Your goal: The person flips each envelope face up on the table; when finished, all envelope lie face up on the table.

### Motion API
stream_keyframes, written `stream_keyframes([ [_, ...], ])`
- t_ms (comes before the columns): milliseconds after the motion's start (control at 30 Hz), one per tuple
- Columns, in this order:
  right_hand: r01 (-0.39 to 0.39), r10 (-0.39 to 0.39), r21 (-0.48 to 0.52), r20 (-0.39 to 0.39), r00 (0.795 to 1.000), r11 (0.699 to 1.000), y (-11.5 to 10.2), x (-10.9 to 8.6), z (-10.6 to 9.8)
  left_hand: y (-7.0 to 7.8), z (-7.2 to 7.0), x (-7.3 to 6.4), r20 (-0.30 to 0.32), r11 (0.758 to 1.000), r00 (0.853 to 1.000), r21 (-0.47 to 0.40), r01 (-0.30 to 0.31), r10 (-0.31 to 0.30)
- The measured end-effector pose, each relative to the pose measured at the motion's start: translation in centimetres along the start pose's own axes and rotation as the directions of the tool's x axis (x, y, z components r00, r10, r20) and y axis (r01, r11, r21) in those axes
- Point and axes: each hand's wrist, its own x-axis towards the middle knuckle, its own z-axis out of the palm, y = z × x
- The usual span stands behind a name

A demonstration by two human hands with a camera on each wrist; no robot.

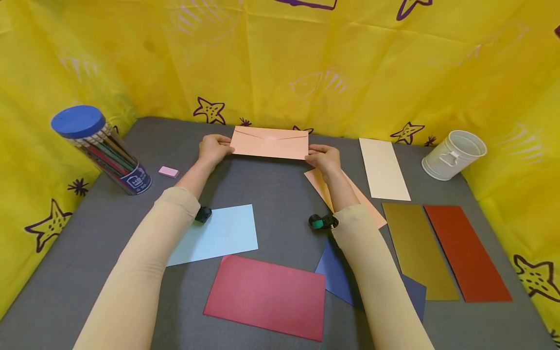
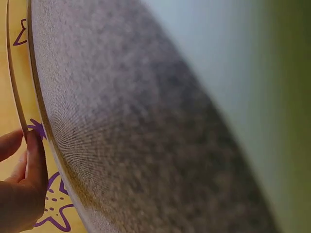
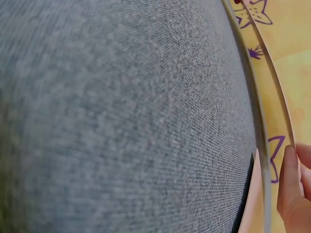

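Peach paper, folded into a flat rectangular envelope with a pointed flap, is held up level above the grey, fabric-textured table, near the middle of its far edge. A person's left hand pinches its left end and the right hand its right end, thumbs and fingers closed to the paper's thickness.

Below the right forearm, a light orange rectangular paper piece lies aslant. Toward the table's right edge lie a cream paper rectangle, an olive-gold one and a brick-red one; a white cylindrical can with a handle stands by the far right corner.

Nearer the wearer, a crimson rectangular envelope overlaps a dark blue paper piece, with a pale blue paper rectangle partly under the left sleeve. Toward the far left corner are a small pink block eraser and a clear blue-lidded pencil tube. Yellow cloth printed with purple starfish hangs around the table.
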Motion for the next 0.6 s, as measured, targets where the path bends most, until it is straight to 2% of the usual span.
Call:
stream_keyframes([
  [300, -0.040, 0.042, -0.118, 0.008, 0.999, 0.992, -0.06, -0.17, 0.23, 0.16, -0.02, 0.13, 0.127, 0.997, 0.992, 0.076, -0.006, -0.004],
  [467, -0.043, 0.049, -0.160, 0.035, 0.998, 0.986, -0.08, -0.30, 0.45, 0.45, 0.06, -0.04, 0.135, 0.996, 0.991, 0.092, -0.004, -0.009],
  [600, -0.050, 0.058, -0.149, 0.047, 0.997, 0.988, -0.02, -0.19, 0.49, 0.66, 0.19, -0.12, 0.129, 0.994, 0.992, 0.112, -0.008, -0.006],
])
